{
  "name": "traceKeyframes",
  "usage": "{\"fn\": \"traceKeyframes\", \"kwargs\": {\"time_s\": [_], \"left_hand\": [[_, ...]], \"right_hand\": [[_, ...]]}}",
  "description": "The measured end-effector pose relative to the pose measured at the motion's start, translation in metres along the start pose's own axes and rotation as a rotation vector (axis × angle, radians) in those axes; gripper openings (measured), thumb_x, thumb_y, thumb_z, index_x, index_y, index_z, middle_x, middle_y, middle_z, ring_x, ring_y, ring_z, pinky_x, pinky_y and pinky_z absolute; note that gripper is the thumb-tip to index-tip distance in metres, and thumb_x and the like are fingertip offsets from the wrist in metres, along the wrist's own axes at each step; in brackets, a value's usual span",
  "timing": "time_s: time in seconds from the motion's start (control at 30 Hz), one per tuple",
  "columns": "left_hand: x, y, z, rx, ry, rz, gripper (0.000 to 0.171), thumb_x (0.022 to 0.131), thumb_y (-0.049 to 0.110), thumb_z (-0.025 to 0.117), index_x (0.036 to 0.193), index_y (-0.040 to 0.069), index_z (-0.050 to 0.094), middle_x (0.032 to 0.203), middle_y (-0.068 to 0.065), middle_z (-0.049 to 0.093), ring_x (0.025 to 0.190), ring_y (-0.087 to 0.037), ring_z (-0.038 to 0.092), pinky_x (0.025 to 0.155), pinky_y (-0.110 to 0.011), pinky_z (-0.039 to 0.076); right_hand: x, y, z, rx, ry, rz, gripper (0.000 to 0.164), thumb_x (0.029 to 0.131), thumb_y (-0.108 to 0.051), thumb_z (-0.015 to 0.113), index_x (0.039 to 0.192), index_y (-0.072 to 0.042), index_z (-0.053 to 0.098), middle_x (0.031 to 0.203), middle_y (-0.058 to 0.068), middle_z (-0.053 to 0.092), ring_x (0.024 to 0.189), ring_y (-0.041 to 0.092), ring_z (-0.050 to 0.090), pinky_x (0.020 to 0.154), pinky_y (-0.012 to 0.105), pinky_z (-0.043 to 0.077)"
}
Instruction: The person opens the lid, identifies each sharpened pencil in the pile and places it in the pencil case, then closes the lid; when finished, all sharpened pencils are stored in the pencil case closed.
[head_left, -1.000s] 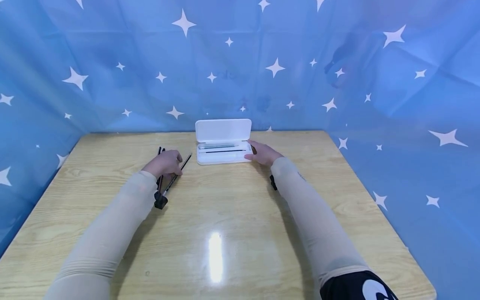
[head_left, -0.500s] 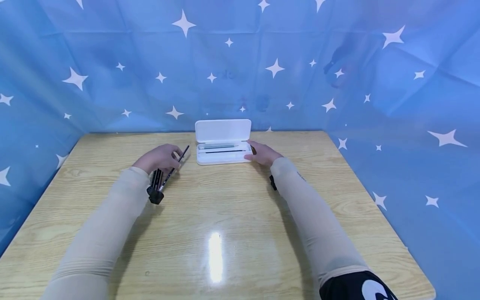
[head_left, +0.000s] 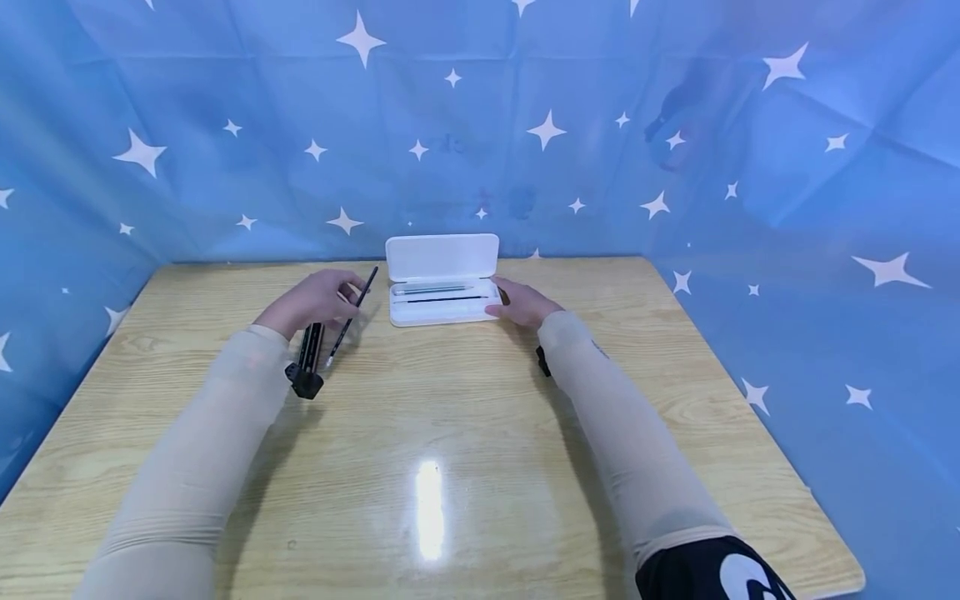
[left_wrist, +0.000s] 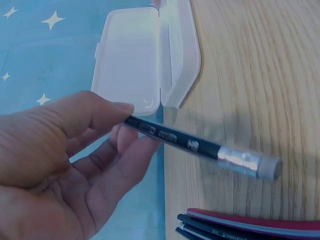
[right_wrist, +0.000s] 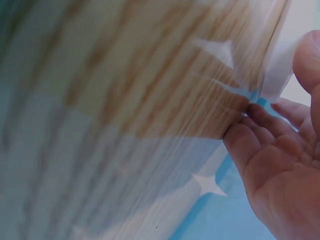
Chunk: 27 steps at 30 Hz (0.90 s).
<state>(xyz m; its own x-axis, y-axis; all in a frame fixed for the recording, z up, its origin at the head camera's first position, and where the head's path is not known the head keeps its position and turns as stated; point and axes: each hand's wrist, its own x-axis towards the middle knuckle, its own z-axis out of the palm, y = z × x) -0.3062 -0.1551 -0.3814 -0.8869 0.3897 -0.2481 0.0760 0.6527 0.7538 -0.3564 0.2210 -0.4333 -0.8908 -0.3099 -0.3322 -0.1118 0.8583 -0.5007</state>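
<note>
My left hand (head_left: 322,298) pinches a dark pencil (left_wrist: 172,137) between thumb and fingers. The pencil has a metal ferrule and a pale eraser, and its eraser end points towards me. To its right lies an open white pencil case (head_left: 442,317), its lid (head_left: 442,258) standing up at the back. Inside are a pale, thin pen-like item (head_left: 435,289) and a dark thin stick (head_left: 442,299). My right hand (head_left: 528,306) grips the case's right end, thumb at the front and fingers behind; in the right wrist view the fingers (right_wrist: 242,140) partly hide the contact.
Several more pencils (left_wrist: 240,230), dark and red ones, lie on the wooden table (head_left: 375,467) below the left hand. A blue curtain with white stars (head_left: 480,125) hangs right behind the table's far edge. A black wrist mount (head_left: 303,382) sits under the left wrist.
My left hand has risen and drawn slightly away and to the left with the pencil, apart from the other pencils. My right hand keeps its place at the case.
</note>
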Motion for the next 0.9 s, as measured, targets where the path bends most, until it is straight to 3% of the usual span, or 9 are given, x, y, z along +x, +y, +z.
{"fn": "traceKeyframes", "kwargs": {"time_s": [0.17, 0.33, 0.73, 0.9], "left_hand": [[0.002, 0.002, -0.001, -0.031, 0.017, 0.008, 0.05, 0.099, 0.003, 0.059, 0.147, -0.002, 0.045, 0.119, -0.021, 0.051, 0.102, -0.033, 0.061, 0.086, -0.049, 0.058], [0.006, 0.006, 0.0, -0.014, 0.08, 0.025, 0.053, 0.098, 0.002, 0.06, 0.148, 0.0, 0.045, 0.116, -0.018, 0.053, 0.096, -0.03, 0.06, 0.079, -0.042, 0.06], [0.023, 0.012, 0.004, -0.022, 0.193, 0.153, 0.053, 0.096, -0.001, 0.063, 0.147, -0.001, 0.048, 0.112, -0.019, 0.057, 0.097, -0.03, 0.061, 0.075, -0.041, 0.061], [0.03, 0.014, 0.006, -0.01, 0.289, 0.206, 0.052, 0.095, -0.001, 0.062, 0.146, 0.0, 0.049, 0.113, -0.02, 0.06, 0.102, -0.032, 0.061, 0.073, -0.034, 0.059]], "right_hand": [[0.001, -0.001, -0.001, 0.013, -0.002, 0.011, 0.079, 0.104, -0.045, 0.055, 0.165, -0.025, 0.009, 0.17, 0.003, 0.015, 0.155, 0.026, 0.015, 0.124, 0.045, 0.019], [0.001, -0.001, -0.001, 0.026, -0.001, 0.015, 0.079, 0.103, -0.046, 0.055, 0.165, -0.025, 0.01, 0.17, 0.003, 0.015, 0.155, 0.026, 0.014, 0.124, 0.046, 0.019], [0.001, 0.0, 0.0, 0.019, -0.01, 0.003, 0.079, 0.104, -0.045, 0.054, 0.165, -0.023, 0.008, 0.17, 0.004, 0.014, 0.155, 0.026, 0.014, 0.124, 0.045, 0.018], [-0.001, -0.002, 0.0, 0.026, 0.0, 0.005, 0.079, 0.104, -0.045, 0.055, 0.165, -0.024, 0.01, 0.17, 0.003, 0.015, 0.155, 0.026, 0.014, 0.124, 0.045, 0.019]]}}
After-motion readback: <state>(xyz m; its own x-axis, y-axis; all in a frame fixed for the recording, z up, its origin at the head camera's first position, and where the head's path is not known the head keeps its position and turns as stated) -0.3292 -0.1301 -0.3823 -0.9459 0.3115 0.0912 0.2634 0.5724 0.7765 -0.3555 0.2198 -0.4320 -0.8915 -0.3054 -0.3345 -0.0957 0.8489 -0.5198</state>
